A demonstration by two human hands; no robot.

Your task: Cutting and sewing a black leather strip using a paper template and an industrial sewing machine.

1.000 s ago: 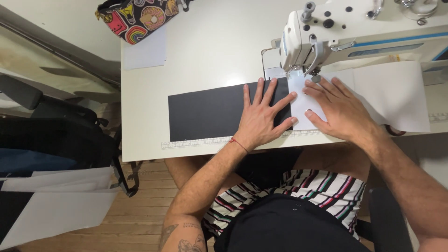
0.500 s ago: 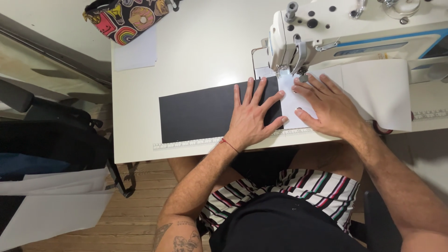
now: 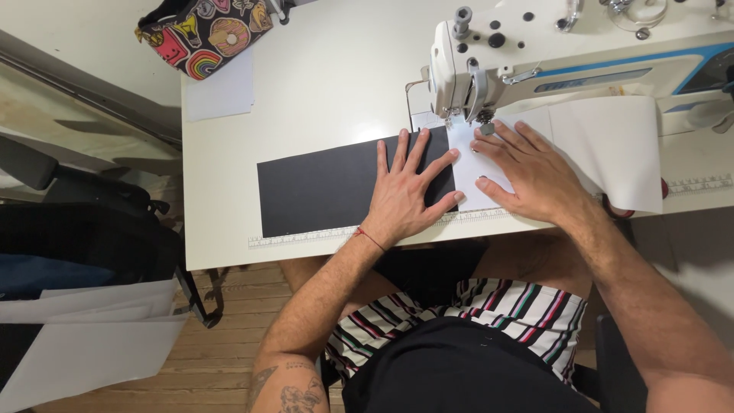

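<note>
I am looking at a sewing workshop: an industrial sewing machine (image 3: 535, 69) is sitting on a white bench (image 3: 321, 99) with a measuring tape (image 3: 306, 237) running along its edge, above a wooden floor (image 3: 214, 367).

Flat black fabric strip (image 3: 325, 187) abuts white fabric (image 3: 604, 141) under the needle.

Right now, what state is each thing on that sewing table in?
black fabric strip: flat, pinned under left hand
white fabric: flat, under right hand
sewing machine: upright, head over the white fabric
patterned pouch: lying at the table's far corner
</note>
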